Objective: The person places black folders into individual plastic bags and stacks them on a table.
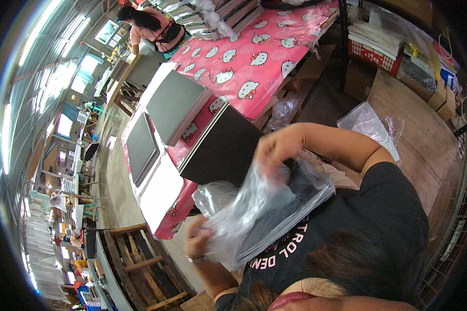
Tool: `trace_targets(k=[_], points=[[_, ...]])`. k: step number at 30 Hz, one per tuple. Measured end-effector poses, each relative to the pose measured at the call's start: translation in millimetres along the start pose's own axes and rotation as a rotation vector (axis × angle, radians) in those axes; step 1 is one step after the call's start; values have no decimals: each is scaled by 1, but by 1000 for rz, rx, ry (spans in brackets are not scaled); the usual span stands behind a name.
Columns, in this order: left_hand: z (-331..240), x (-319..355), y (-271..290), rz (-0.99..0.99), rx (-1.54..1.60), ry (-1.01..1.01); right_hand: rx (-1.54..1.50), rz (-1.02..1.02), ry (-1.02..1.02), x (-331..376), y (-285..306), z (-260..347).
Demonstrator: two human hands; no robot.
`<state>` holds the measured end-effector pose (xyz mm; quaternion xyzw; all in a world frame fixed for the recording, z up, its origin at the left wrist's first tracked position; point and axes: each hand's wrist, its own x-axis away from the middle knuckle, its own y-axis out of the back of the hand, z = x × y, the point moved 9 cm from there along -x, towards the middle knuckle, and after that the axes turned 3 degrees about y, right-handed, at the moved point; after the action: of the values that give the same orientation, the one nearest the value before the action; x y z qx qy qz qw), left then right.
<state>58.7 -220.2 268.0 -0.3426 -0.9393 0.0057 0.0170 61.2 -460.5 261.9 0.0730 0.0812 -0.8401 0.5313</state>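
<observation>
Off the near edge of the pink tabletop (pixel 275 67), against the chest, the left hand (pixel 198 239) pinches the clear plastic bag (pixel 244 207) low while the right hand (pixel 275 147) grips its upper end, the flat dark album (pixel 280 220) slanting between them.

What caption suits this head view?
Both hands, left hand and right hand, grip a clear plastic bag around a dark flat panel.

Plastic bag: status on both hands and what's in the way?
Left hand grips clear plastic bag at its lower end. Right hand blurred, at bag's top. Dark flat item with pale edge partly in the bag. Black box close behind.
</observation>
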Motion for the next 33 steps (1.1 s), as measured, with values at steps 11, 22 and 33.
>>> trace_targets(k=[11, 22, 33], points=[[48, -9, 0, 287, 392, 5, 107, -160, 178, 2, 26, 15], [37, -8, 31, 56, 876, -184, 62, -120, 16, -1, 14, 0], [15, -11, 38, -294, 681, -162, 14, -108, -212, 0, 29, -42]])
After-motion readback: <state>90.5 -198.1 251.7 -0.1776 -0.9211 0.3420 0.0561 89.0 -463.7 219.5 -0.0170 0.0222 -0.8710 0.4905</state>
